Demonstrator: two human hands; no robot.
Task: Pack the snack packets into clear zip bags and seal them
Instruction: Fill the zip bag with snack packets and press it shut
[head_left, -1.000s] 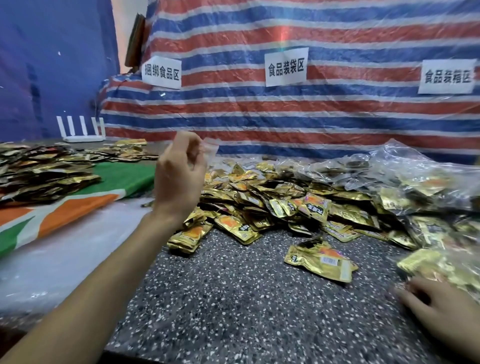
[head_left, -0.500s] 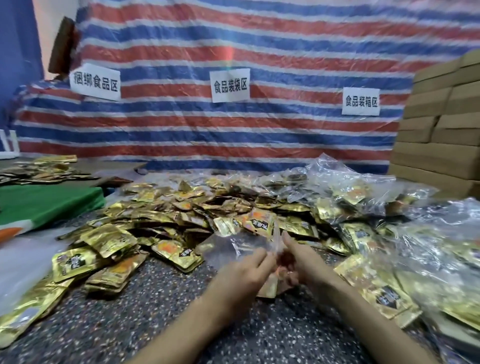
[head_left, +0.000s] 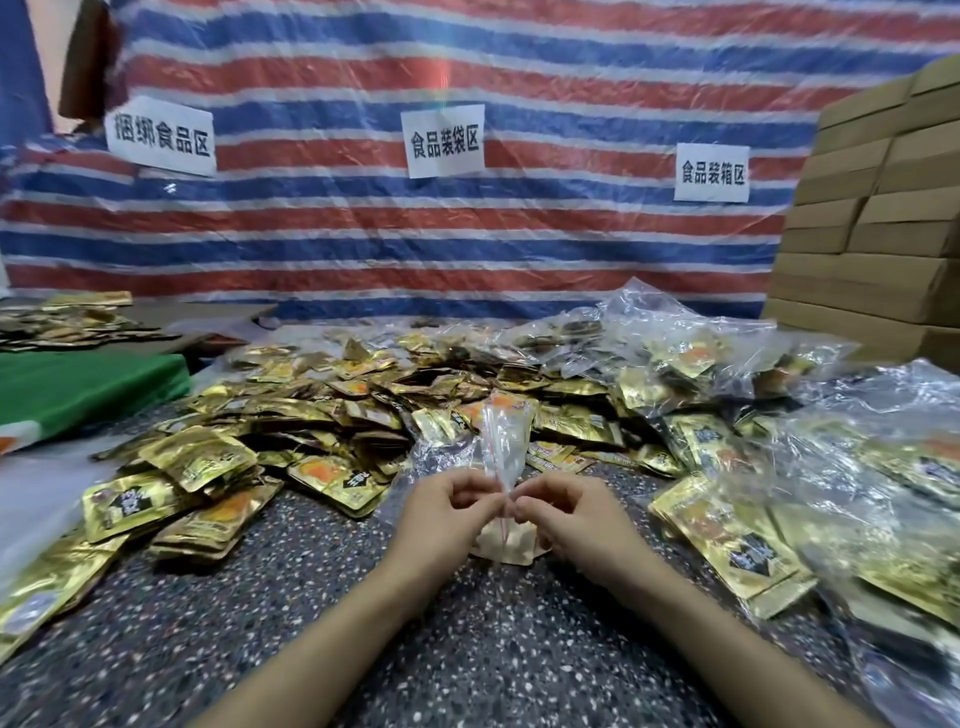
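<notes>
**Above the speckled worktop (head_left: 467, 649), left hand (head_left: 447, 512) and right hand (head_left: 566, 512) pinch one clear zip bag (head_left: 506, 441)**

Fingers curled, both hands meet fingertip to fingertip on the thin, crinkled bag, which stands upright between them with a red line along it. One pale packet (head_left: 506, 543) lies just beneath. Beyond spreads a heap of glossy gold foil snack packets (head_left: 332, 415), too many to count. Filled clear bags (head_left: 883, 467) pile at right. Three white paper signs (head_left: 444, 140) hang on a striped tarp (head_left: 571, 249).

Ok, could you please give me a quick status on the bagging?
Left hand and right hand both pinching the clear zip bag. Bag held up, looks empty. Snack packets heaped just behind; nothing in the way.
</notes>
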